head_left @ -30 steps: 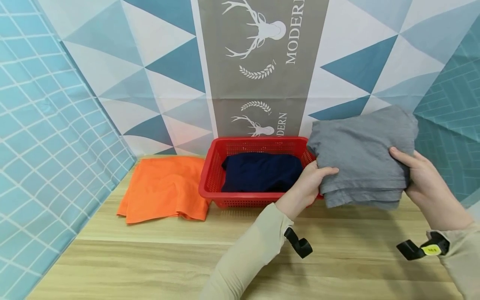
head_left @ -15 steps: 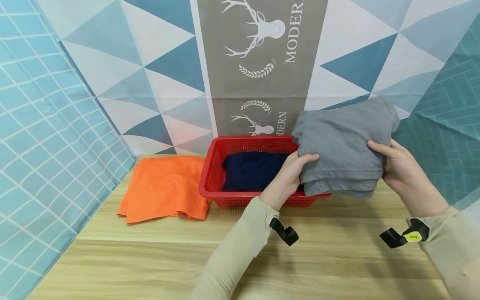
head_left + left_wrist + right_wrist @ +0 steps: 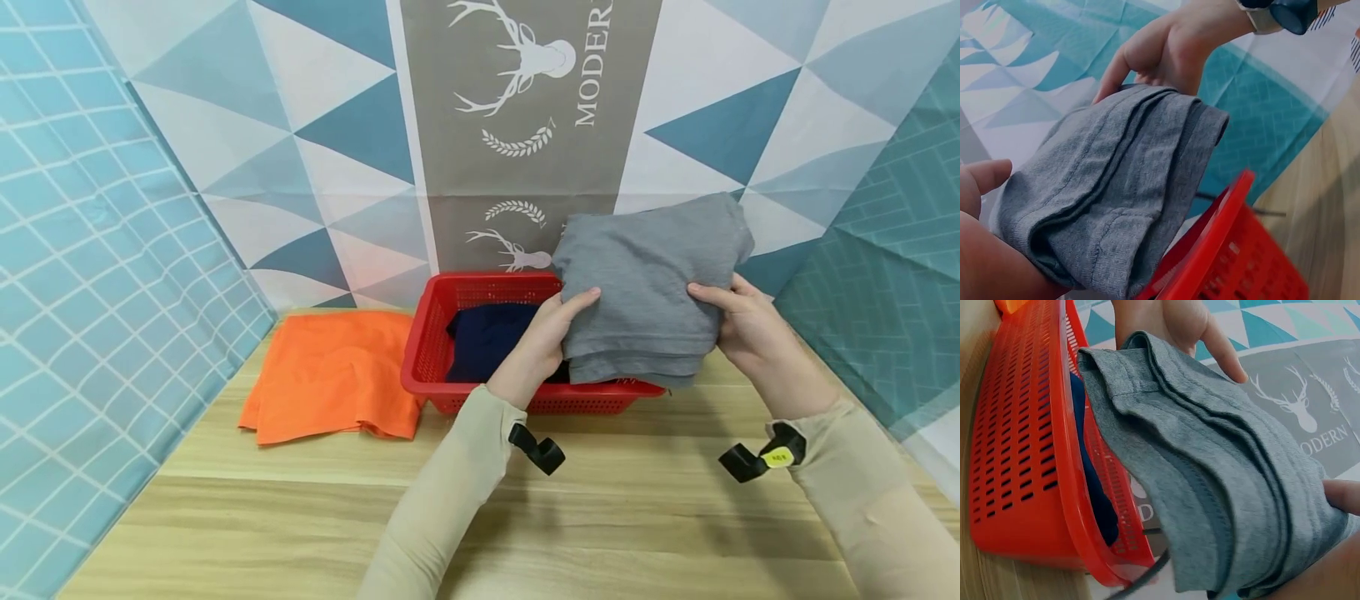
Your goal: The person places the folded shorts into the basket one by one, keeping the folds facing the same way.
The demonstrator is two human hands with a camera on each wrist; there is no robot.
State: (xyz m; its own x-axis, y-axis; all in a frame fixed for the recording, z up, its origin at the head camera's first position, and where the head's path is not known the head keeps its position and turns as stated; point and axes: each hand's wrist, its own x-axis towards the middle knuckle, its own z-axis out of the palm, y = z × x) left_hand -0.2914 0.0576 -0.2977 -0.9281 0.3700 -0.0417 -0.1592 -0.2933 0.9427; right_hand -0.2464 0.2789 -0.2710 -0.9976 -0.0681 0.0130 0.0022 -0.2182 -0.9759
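Observation:
Both hands hold a folded grey garment (image 3: pixel 645 283) in the air above the right part of a red basket (image 3: pixel 422 350). My left hand (image 3: pixel 543 337) grips its left edge, thumb on top and the other fingers hidden beneath. At the opposite edge, my right hand (image 3: pixel 750 329) pinches the cloth the same way. The stacked layers and stitched hems of the grey garment (image 3: pixel 1104 181) show in the left wrist view. Inside the basket lies a folded navy cloth (image 3: pixel 480 337), partly covered by the left hand and the grey garment.
An orange folded cloth (image 3: pixel 330 375) lies on the wooden table (image 3: pixel 300 517) left of the basket. Patterned sheeting (image 3: pixel 360 167) rises behind the basket, with blue tiled sheeting (image 3: pixel 97 275) on the left side. A thin dark cord (image 3: pixel 1141 578) shows near the basket's end.
Both hands have carried the grey garment leftward, from beside the basket's right end to over its right part. The orange cloth and the basket have stayed put.

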